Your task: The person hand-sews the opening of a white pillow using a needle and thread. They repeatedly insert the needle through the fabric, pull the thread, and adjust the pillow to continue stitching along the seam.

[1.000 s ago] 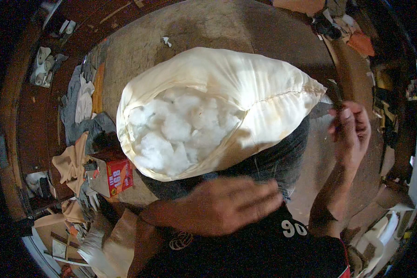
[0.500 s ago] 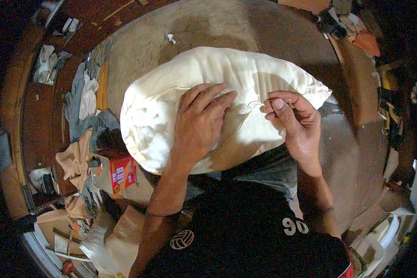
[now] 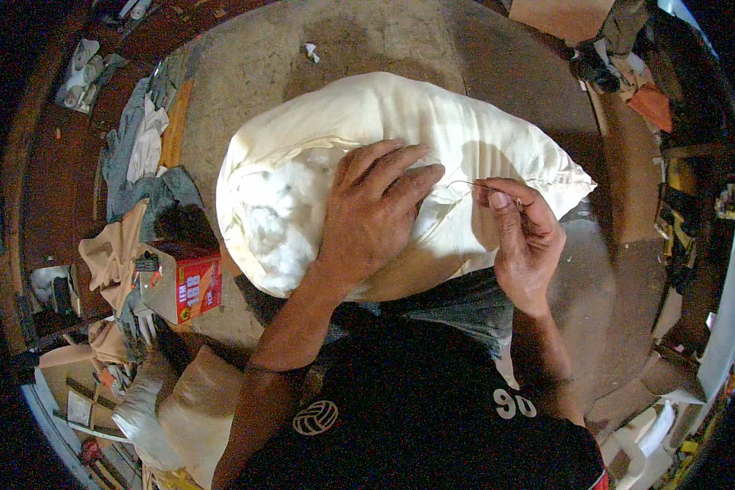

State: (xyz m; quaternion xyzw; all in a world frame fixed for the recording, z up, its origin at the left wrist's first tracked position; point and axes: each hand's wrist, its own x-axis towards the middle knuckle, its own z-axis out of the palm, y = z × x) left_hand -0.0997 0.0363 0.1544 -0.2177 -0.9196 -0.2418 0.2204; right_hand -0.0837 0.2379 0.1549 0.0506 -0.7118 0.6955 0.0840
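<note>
A cream cushion cover [image 3: 474, 126] lies over the person's lap [image 3: 465, 314], its left end gaping around white stuffing [image 3: 278, 208]. The left hand [image 3: 371, 216] spreads across the opening; whether its grip takes cloth cannot be told. The right hand [image 3: 528, 245] keeps a pinching grip on a thin curved needle [image 3: 463, 182]. Bare brown surface [image 3: 400, 33] borders the cover above; a red-sided box [image 3: 198, 286] stands near, left.

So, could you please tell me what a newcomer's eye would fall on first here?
Probably the big cream cushion in the middle, its left part open on white stuffing. Next, the right grip pinching a thin curved needle, with the left grip over the opening's right side. Left of the cushion, a red-fronted box stands out.
</note>
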